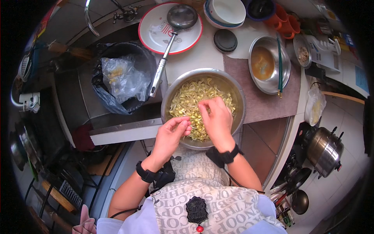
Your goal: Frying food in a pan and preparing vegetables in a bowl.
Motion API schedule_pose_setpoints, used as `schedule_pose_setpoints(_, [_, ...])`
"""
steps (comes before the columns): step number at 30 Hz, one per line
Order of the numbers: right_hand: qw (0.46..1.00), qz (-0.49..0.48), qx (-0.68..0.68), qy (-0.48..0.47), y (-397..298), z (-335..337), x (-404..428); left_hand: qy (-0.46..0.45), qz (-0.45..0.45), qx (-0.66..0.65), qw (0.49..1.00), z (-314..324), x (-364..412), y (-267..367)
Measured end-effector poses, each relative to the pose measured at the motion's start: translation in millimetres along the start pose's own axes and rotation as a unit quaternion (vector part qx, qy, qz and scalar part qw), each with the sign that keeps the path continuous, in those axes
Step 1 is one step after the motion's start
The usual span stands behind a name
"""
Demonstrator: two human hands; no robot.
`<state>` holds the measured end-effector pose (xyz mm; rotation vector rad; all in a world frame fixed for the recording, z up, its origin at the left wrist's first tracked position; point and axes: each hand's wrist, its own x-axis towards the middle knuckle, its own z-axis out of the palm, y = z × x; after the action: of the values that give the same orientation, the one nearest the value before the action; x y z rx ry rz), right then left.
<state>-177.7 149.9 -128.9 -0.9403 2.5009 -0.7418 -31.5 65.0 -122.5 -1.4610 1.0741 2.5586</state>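
A large stainless steel bowl (pixel 240 117) in front of me holds a heap of soybean sprouts (pixel 190 96) with yellow heads and pale stems. My left hand (pixel 173 130) is over the bowl's near left rim, thumb and forefinger pinched together on what looks like a sprout. Over the right part of the heap, my right hand (pixel 217 117) bends down with fingers curled; its fingertips are partly hidden, and whether they grip a sprout cannot be made out. Both wrists wear black straps.
A black-bagged bin (pixel 98 84) with crumpled clear plastic stands in the sink area at left. Behind the bowl are a red-rimmed enamel plate (pixel 149 35) and a ladle (pixel 166 55). Rightward, green chopsticks (pixel 280 67) rest across a metal basin (pixel 252 70). A steel pot (pixel 325 152) is farther right.
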Motion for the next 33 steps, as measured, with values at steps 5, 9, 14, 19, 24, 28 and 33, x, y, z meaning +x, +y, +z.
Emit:
schedule_pose_setpoints(5, [0.987, 0.034, 0.138, -0.077, -22, -19, -35, -0.010, -0.021, -0.053, 0.998, 11, 2, 4])
schedule_pose_setpoints(9, [0.960, 0.122, 0.231, -0.101, -26, -32, -36, -0.014, -0.018, -0.033, 0.999, 7, 2, 2])
schedule_pose_setpoints(14, [0.998, 0.063, -0.005, 0.022, 18, -17, -8, -0.011, -0.014, -0.014, 1.000, 3, 2, 1])
schedule_pose_setpoints(19, [0.996, 0.018, -0.092, 0.015, 36, -2, 12, -0.017, -0.010, 0.007, 1.000, 4, 0, 1])
schedule_pose_setpoints(24, [0.995, -0.002, -0.102, 0.004, 35, 9, 19, -0.007, -0.014, 0.005, 1.000, 5, -1, 1])
schedule_pose_setpoints(28, [0.998, -0.005, -0.060, 0.025, 31, 3, 14, 0.000, -0.015, 0.006, 1.000, 4, -2, 2])
schedule_pose_setpoints(33, [0.994, 0.087, 0.065, 0.003, 25, -17, -5, 0.002, -0.016, 0.004, 1.000, 6, -2, 4])
